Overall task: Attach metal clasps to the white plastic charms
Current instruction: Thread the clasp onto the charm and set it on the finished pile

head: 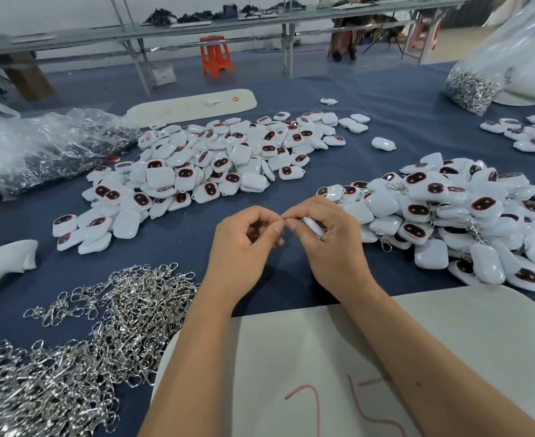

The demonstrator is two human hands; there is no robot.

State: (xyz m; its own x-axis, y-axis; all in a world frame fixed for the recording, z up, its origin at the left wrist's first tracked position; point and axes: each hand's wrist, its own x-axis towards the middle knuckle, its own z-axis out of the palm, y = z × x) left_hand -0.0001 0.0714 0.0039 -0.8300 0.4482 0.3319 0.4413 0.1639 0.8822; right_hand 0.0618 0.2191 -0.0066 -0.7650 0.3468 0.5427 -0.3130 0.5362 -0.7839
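My right hand (329,241) grips a white plastic charm (312,224), mostly hidden inside the curled fingers. My left hand (244,244) pinches a small metal clasp (282,219) at its fingertips, right where the two hands meet over the blue cloth. A big heap of loose metal clasps (70,348) lies at the near left. A pile of white charms with dark red-rimmed faces (209,168) spreads across the middle. Another charm pile (455,216) on the right has clasps hanging from several pieces.
A white board (449,342) with red marks lies under my forearms. Clear plastic bags (39,149) sit at the left, and a bag of metal parts (474,83) at the far right. A white tray (193,105) lies beyond the piles. An orange stool (216,55) stands behind.
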